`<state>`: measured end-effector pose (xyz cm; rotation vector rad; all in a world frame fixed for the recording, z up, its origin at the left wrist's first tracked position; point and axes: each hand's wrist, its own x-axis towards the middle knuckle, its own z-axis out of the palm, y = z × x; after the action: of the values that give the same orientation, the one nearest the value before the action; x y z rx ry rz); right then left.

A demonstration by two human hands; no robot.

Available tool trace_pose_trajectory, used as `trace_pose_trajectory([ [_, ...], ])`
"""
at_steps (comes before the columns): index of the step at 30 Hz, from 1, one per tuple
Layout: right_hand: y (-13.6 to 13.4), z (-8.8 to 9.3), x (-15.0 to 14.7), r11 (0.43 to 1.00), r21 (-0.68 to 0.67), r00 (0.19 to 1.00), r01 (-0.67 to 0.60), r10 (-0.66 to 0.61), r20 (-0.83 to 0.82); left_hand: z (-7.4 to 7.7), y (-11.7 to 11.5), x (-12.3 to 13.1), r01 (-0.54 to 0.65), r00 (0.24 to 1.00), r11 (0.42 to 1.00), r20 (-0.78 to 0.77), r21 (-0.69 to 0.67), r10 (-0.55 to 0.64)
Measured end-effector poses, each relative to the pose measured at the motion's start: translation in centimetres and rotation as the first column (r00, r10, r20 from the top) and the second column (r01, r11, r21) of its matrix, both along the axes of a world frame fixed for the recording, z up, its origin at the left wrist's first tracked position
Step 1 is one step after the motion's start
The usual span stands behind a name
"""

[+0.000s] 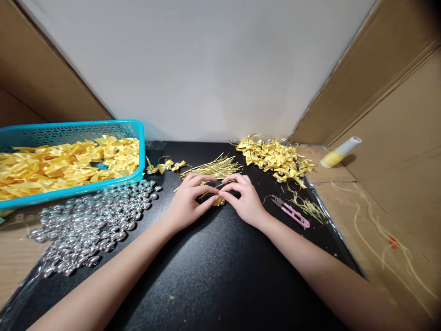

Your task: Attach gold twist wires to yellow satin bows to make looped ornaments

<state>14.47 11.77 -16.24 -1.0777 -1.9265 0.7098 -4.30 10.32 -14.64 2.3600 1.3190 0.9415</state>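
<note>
My left hand and my right hand meet over the black tabletop, thumbs and fingers pinched close together. Between their tips is a thin gold cord, mostly hidden by the fingers. A small yellow ribbon bow with a silver ball shows just below the fingertips. Just beyond my hands lies a bundle of cut gold cords. A few yellow bows with silver balls rest to the left of that bundle.
On the left, a blue basket holds yellow bows, with many silver balls spread before it. At right lie a pile of finished-looking bows, pink thread snips, cord scraps and a spool-like tube. Cardboard walls flank the table.
</note>
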Motion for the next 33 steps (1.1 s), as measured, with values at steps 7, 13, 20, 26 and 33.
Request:
trace_pose_trajectory([
  [7,0.2,0.4,0.1,0.998,-0.013,0.998,0.058,-0.059,-0.022,-0.5,0.1,-0.3,0.019,0.999,0.999,-0.046,-0.047,-0.021],
  [13,0.3,0.3,0.3,0.996,-0.005,0.996,0.089,-0.089,-0.030,0.1,0.3,-0.7,0.004,0.999,0.998,-0.039,-0.061,-0.006],
  [20,0.2,0.3,0.1,0.997,-0.002,0.997,0.080,-0.080,-0.023,-0.1,0.1,0.1,-0.015,0.999,0.993,0.026,-0.114,0.018],
  [26,0.3,0.6,0.3,0.995,0.012,0.994,0.099,-0.098,-0.047,-0.8,0.3,-0.1,-0.001,1.000,0.986,0.003,-0.164,0.002],
  [33,0.7,0.6,0.6,0.993,0.007,0.990,0.120,-0.119,-0.076,-0.4,0.2,-0.2,-0.011,0.999,0.997,-0.054,-0.081,0.007],
])
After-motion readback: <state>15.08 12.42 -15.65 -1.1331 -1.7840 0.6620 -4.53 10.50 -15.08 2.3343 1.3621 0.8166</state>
